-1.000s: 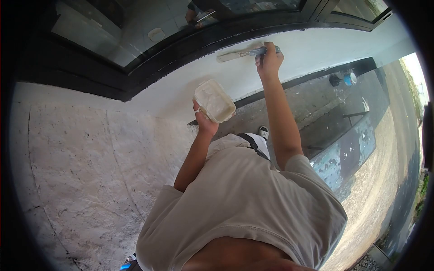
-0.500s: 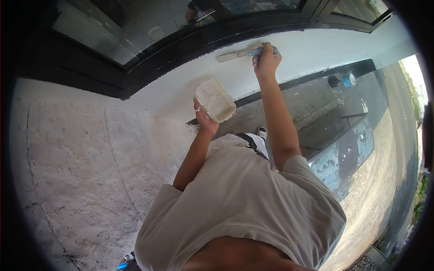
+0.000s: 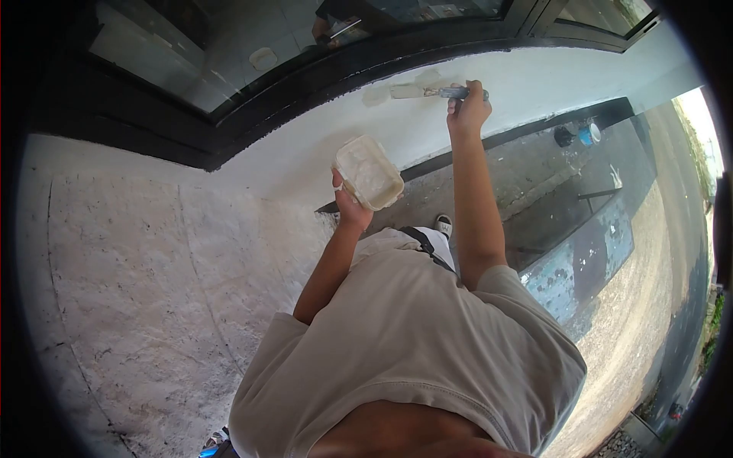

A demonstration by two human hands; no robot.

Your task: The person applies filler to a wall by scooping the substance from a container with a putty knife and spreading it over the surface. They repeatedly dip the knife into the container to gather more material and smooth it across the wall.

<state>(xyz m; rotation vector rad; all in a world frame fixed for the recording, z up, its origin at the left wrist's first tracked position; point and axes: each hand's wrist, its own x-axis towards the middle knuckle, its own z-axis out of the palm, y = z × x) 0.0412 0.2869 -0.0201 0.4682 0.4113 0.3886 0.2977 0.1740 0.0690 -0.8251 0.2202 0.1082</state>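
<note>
My left hand [image 3: 352, 208] grips a rectangular off-white plastic tub [image 3: 398, 183] from below and its left side. White paste [image 3: 365, 166] coats the inside of the tub. Wrapped round the blue-grey handle of a putty knife [image 3: 453, 92] is my right hand [image 3: 469, 109]. The knife's flat, pale-coated end points left and lies at the white wall [image 3: 534, 80], just under the black window frame. Damp-looking greyish patches [image 3: 376, 96] show on the wall around the blade. The tub is lower and to the left of the knife.
Glass panes in a black frame [image 3: 305, 80] run above the wall strip. Rough pale stone-like wall [image 3: 137, 275] fills the left side. On the grey floor to the right are a blue-and-white can [image 3: 589, 135], a dark pot [image 3: 563, 137] and a paint-spotted bluish panel [image 3: 584, 263].
My right hand has moved the putty knife to the right along the wall, uncovering greyish patches at its former place. The tub has shifted slightly right and down.
</note>
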